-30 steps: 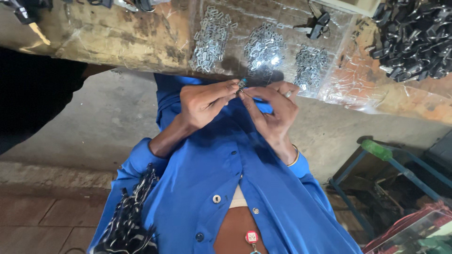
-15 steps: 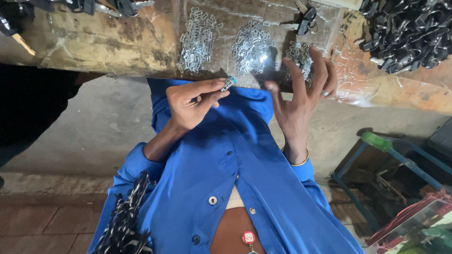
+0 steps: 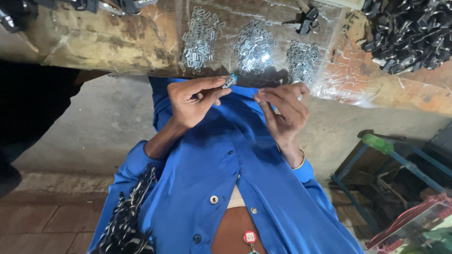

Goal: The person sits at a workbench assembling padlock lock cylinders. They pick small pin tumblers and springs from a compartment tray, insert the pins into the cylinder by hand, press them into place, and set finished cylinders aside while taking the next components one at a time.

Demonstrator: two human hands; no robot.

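Observation:
My left hand (image 3: 188, 101) is raised in front of my blue shirt and pinches a small silver metal part (image 3: 229, 81) between thumb and forefinger. My right hand (image 3: 282, 110) is close beside it, a little to the right, with its fingers drawn together around a tiny bright metal piece (image 3: 299, 97) that is mostly hidden. Both hands hover just below the edge of the plastic-covered workbench (image 3: 108, 47). On it lie three piles of small silver parts: a left pile (image 3: 200, 37), a middle pile (image 3: 254, 47) and a right pile (image 3: 301, 59).
A heap of black parts (image 3: 409, 33) fills the bench's top right corner, with a black tool (image 3: 308, 21) beside the piles. A blue metal frame with a green handle (image 3: 376, 143) stands at the right. A black-and-white striped cloth (image 3: 127, 221) hangs at my left side.
My right hand reached with spread fingers to the piles on the bench, then came back toward my left hand with its fingers pinched. My left hand stayed raised with its part.

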